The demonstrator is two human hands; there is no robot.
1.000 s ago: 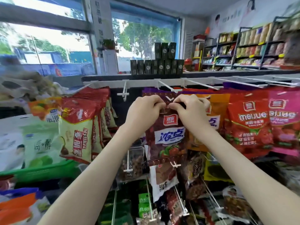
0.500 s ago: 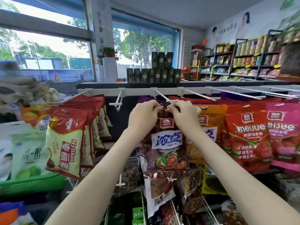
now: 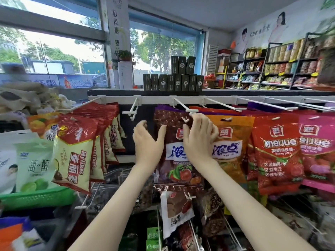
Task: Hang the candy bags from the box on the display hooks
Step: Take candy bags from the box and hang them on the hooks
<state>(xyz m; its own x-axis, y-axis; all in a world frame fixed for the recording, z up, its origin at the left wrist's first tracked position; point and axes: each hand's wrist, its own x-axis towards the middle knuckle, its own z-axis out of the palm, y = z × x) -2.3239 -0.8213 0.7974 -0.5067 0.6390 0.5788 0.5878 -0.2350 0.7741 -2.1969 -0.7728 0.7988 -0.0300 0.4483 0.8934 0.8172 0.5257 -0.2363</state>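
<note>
Head view. Left hand (image 3: 147, 142) off the bag (image 3: 179, 171) now: fingers released and spread, thumb just beside its left edge, after pinching the top half a second ago. Right hand (image 3: 198, 140) still at the header, fingers (image 3: 197, 120) seemingly pinching it just right of the hole. Hole apparently threaded on the hook (image 3: 183, 105), just above those fingertips; bag hanging straight below them. Probably hung, then: left only to free the right hand and fetch another from the box, out of sight here.
</note>
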